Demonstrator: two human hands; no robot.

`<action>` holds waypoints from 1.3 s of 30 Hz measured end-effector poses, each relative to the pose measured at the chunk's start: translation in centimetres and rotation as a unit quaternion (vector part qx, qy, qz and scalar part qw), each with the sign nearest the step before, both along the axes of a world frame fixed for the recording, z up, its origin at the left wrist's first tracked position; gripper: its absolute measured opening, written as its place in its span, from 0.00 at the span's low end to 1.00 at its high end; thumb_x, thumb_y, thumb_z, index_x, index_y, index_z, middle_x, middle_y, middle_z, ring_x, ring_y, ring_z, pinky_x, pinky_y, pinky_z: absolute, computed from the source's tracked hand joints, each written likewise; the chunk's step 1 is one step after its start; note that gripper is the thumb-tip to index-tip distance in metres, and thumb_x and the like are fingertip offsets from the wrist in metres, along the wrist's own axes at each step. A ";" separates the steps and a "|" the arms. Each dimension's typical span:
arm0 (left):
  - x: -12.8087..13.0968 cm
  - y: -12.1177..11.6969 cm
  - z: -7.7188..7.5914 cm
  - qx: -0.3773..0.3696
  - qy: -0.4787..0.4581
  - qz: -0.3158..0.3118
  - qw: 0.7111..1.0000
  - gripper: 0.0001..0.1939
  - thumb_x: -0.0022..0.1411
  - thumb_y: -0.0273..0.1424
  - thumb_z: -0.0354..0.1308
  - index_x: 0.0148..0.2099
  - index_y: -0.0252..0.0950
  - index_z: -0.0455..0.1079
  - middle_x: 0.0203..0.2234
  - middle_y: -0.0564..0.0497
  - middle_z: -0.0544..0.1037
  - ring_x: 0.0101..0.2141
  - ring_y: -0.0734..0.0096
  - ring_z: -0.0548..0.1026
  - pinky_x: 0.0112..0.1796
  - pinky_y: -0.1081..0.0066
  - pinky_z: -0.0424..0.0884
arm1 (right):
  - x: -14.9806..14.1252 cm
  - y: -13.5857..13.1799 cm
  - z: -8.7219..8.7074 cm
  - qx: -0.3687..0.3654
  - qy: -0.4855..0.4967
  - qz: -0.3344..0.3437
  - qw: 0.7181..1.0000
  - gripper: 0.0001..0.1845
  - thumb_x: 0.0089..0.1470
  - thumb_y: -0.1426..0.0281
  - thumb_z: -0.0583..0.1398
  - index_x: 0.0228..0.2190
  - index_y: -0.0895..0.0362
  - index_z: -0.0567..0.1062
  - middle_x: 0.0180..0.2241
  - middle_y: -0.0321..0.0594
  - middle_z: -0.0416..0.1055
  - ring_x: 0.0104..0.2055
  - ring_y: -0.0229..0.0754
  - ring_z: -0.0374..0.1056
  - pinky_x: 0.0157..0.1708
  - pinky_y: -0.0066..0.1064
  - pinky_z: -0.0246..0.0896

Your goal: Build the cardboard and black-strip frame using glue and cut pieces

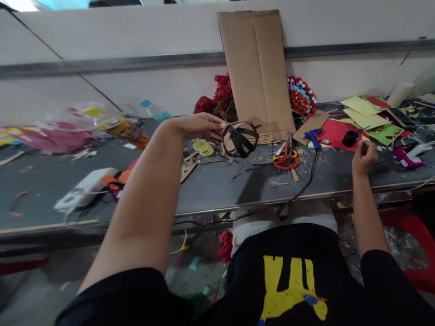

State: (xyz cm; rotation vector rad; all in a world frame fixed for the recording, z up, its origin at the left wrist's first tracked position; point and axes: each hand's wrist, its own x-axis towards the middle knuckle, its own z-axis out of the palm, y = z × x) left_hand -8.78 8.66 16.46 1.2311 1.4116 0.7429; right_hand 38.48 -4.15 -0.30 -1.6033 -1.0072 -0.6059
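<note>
My left hand (208, 125) is closed around the edge of a round ring frame (242, 139) with black strips crossing it, held up above the table. My right hand (365, 156) is closed, its fingertips pinched together beside a small dark pot (350, 138). What those fingers hold, if anything, is too small to make out. The pot sits on a red sheet (335, 131), with a blue glue gun (314, 136) to its left. Scissors with red and yellow handles (286, 160) lie between my hands.
Tall folded cardboard (258, 68) leans against the wall behind. A white power strip (84, 189) and a yellow-labelled bottle (124, 130) are at the left. Coloured sheets (363, 106) and a purple box (408, 156) are at the right. A black cord (307, 183) crosses the table's front edge.
</note>
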 end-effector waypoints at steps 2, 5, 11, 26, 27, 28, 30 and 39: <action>-0.1 0.3 0.8 -0.067 0.054 -0.072 0.994 0.10 0.59 0.14 0.52 0.34 0.21 0.75 0.20 0.45 0.76 0.23 0.73 0.73 0.28 0.72 0.71 | 0.1 0.0 0.0 0.000 -0.002 0.005 1.000 0.24 0.59 0.54 0.47 0.33 0.60 0.71 0.29 0.46 0.69 0.28 0.40 0.64 0.33 0.34 0.62; 0.2 0.8 2.1 -0.105 0.071 -0.083 0.989 0.11 0.59 0.13 0.50 0.38 0.21 0.74 0.22 0.47 0.77 0.23 0.75 0.72 0.31 0.72 0.71 | 0.3 -0.1 0.1 -0.017 0.009 0.002 1.000 0.23 0.59 0.54 0.47 0.32 0.60 0.71 0.29 0.47 0.69 0.29 0.41 0.63 0.34 0.35 0.61; 1.8 1.1 3.7 -0.081 0.126 -0.204 0.967 0.09 0.54 0.16 0.55 0.29 0.28 0.76 0.19 0.50 0.75 0.26 0.71 0.73 0.36 0.70 0.70 | 0.3 -0.4 0.4 -0.009 0.026 0.011 1.000 0.20 0.57 0.56 0.49 0.30 0.60 0.70 0.27 0.47 0.67 0.27 0.40 0.60 0.34 0.35 0.59; 3.0 1.8 2.3 -0.097 0.111 -0.143 0.979 0.09 0.46 0.12 0.58 0.27 0.28 0.75 0.21 0.47 0.76 0.32 0.61 0.79 0.34 0.65 0.75 | 0.3 -0.4 0.5 0.039 0.100 -0.005 0.994 0.22 0.56 0.52 0.48 0.29 0.57 0.67 0.28 0.49 0.69 0.28 0.41 0.61 0.31 0.33 0.59; 3.0 1.8 2.1 -0.098 0.093 -0.114 0.984 0.10 0.47 0.12 0.57 0.28 0.27 0.75 0.23 0.46 0.77 0.33 0.59 0.79 0.35 0.63 0.75 | 0.3 -0.3 0.5 0.039 0.104 -0.007 0.994 0.21 0.56 0.53 0.48 0.28 0.57 0.67 0.27 0.49 0.69 0.28 0.41 0.61 0.31 0.33 0.59; 3.1 1.7 1.9 -0.101 0.072 -0.078 0.989 0.10 0.48 0.12 0.56 0.30 0.27 0.76 0.25 0.46 0.78 0.34 0.58 0.80 0.35 0.61 0.76 | 0.4 -0.3 0.4 0.040 0.109 -0.009 0.993 0.20 0.56 0.53 0.49 0.28 0.57 0.67 0.27 0.48 0.68 0.27 0.41 0.61 0.31 0.33 0.59; 3.3 1.4 1.5 -0.110 0.051 -0.001 0.993 0.11 0.49 0.13 0.55 0.31 0.28 0.76 0.27 0.45 0.79 0.36 0.55 0.80 0.34 0.59 0.76 | 0.4 -0.3 0.4 0.043 0.118 -0.009 0.992 0.18 0.57 0.55 0.49 0.28 0.56 0.66 0.27 0.47 0.68 0.27 0.41 0.61 0.31 0.33 0.59; 4.5 0.3 1.6 -0.159 0.134 -0.056 0.977 0.12 0.48 0.11 0.58 0.34 0.27 0.76 0.25 0.48 0.78 0.32 0.67 0.78 0.36 0.68 0.74 | 0.8 -0.1 0.1 0.037 0.145 -0.013 0.989 0.17 0.58 0.57 0.48 0.32 0.58 0.66 0.25 0.39 0.63 0.26 0.37 0.59 0.29 0.30 0.58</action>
